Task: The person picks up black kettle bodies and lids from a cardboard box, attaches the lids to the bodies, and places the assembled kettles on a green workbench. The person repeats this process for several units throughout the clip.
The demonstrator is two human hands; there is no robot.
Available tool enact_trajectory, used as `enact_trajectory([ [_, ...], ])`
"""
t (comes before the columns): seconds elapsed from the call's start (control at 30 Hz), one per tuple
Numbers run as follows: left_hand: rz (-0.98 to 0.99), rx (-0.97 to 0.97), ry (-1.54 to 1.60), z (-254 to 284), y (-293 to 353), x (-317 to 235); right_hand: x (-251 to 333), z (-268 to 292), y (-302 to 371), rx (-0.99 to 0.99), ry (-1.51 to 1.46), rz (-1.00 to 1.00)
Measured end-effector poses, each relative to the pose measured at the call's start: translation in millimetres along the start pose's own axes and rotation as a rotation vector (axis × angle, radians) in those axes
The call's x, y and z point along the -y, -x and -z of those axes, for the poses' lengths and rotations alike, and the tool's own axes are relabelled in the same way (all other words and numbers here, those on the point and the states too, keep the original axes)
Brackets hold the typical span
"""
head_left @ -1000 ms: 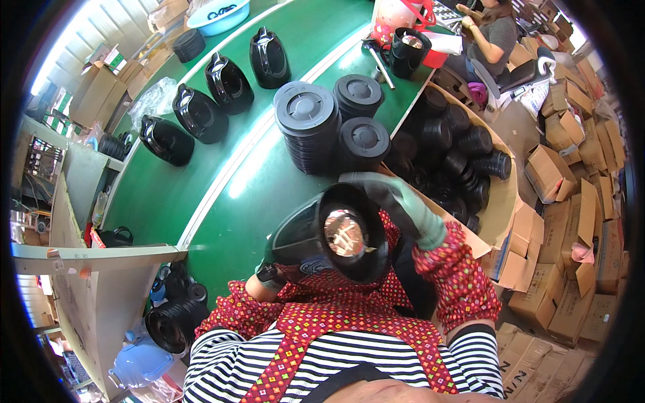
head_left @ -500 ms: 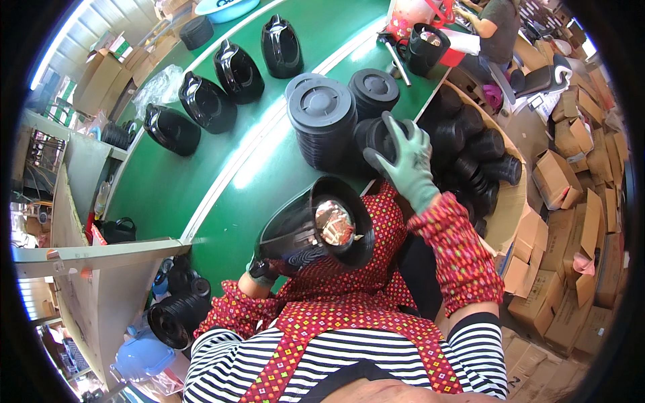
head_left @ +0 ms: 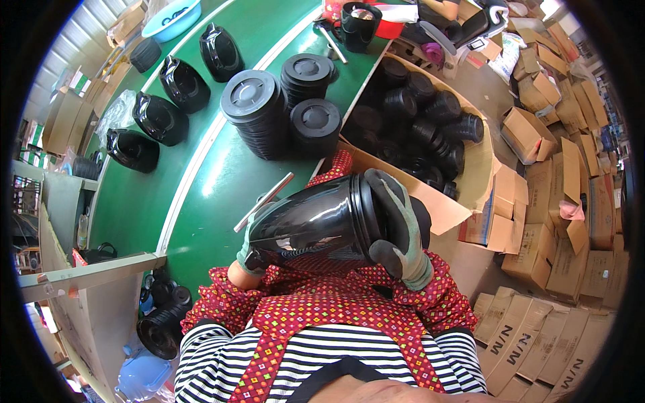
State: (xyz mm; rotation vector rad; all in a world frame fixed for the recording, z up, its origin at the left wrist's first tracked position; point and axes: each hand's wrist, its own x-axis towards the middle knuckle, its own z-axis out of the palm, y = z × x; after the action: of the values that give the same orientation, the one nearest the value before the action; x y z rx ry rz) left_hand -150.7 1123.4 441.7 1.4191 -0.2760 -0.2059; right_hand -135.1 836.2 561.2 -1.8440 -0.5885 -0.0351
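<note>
Tilted on its side in front of me is a glossy black jug body (head_left: 306,218). My left hand (head_left: 252,245), in a grey-green glove, grips it at its narrow end by the handle; its fingers are partly hidden. A flat pale bar (head_left: 264,202) sticks up beside that hand; I cannot tell whether the hand holds it. At the jug's wide end my right hand (head_left: 402,232), also gloved, wraps its fingers round a black ribbed round cap (head_left: 376,218) pressed against the rim. Stacks of black round caps (head_left: 252,101) stand on the green table beyond.
Several glossy black jugs (head_left: 183,84) stand in a row on the green table (head_left: 195,201). Right of it, an open carton (head_left: 478,171) holds many black ribbed pieces. Cardboard boxes (head_left: 537,242) pile up farther right. A blue basin (head_left: 173,23) sits at the far left.
My right hand has come down from the cap stacks to the jug's wide end with a black cap. The jug has turned its mouth to the right. The view has shifted rightward.
</note>
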Motion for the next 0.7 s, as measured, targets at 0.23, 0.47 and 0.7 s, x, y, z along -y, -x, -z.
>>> enact_trajectory([
  [0.23, -0.031, 0.003, -0.032, -4.3, -7.9, 3.8, -3.8, 11.9, 21.0, -0.081, -0.039, 0.145],
  [0.47, -0.169, -0.062, -0.225, 15.9, -28.3, -3.1, 0.2, 19.0, 11.9, -0.102, -0.298, 0.045],
  [0.7, -0.315, -0.177, -0.369, -20.7, -39.4, -43.7, 9.5, 17.2, 8.5, -0.259, -0.523, -0.261],
])
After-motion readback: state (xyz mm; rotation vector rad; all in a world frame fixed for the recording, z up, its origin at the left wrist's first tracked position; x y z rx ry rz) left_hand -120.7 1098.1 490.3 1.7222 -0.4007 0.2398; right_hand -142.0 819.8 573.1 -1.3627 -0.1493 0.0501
